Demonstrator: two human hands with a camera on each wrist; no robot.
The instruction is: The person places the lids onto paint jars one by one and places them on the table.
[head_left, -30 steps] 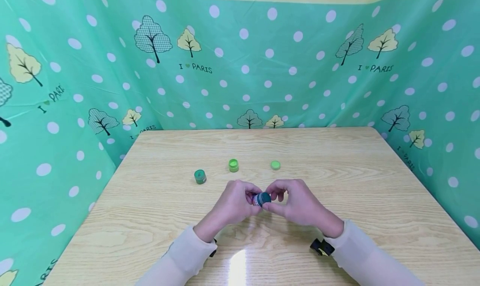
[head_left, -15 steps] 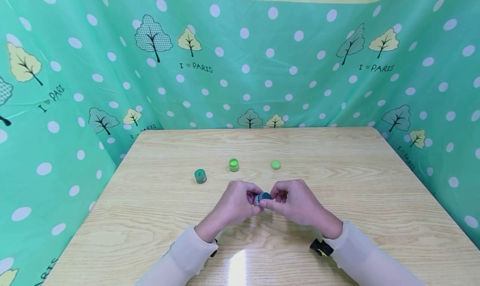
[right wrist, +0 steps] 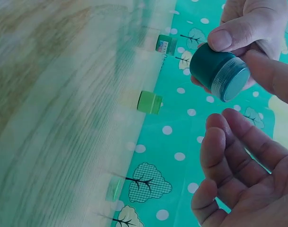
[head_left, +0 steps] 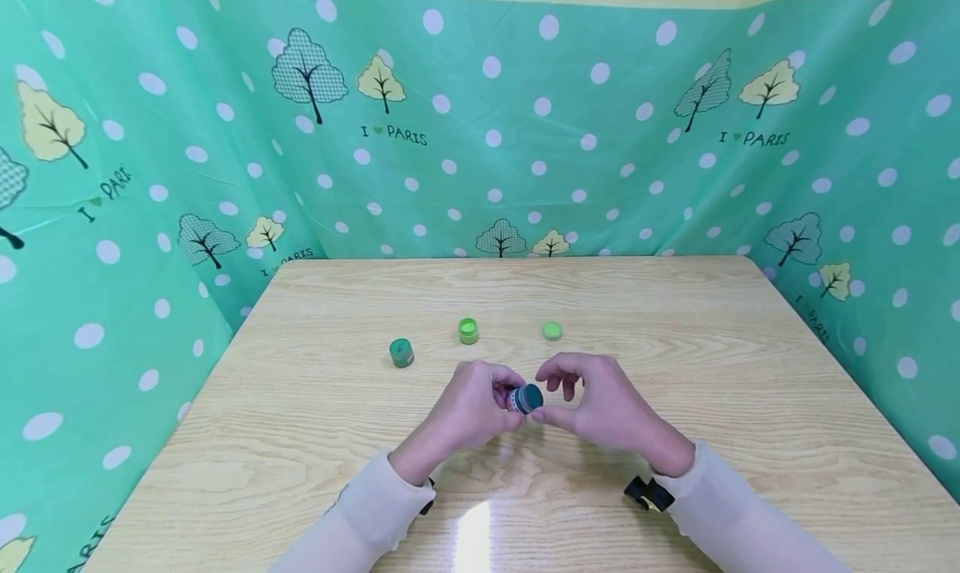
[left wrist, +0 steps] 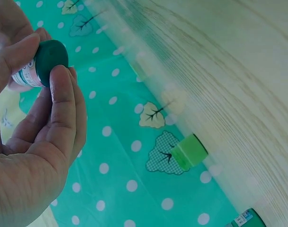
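Observation:
In the head view, my left hand (head_left: pixel 474 406) holds a small dark teal paint jar (head_left: pixel 517 400), tilted with its lid end toward the right. The jar's ridged dark teal lid (right wrist: pixel 230 79) is on, and its label shows partly between the left fingers in the left wrist view. My right hand (head_left: pixel 600 402) is at the lid end, its fingers spread away from the lid and loosely bent. The right thumb lies close to the lid's lower edge; whether it touches cannot be told.
Behind the hands on the wooden table (head_left: pixel 337 439) stand a dark green paint jar (head_left: pixel 401 354) and a light green jar (head_left: pixel 468 332), which looks uncapped. A light green lid (head_left: pixel 552 331) lies to their right. A dotted curtain (head_left: pixel 540 139) surrounds the table.
The right fingers were pinching the lid half a second ago; now they have let go and spread apart from it. The left hand and jar have stayed almost in place.

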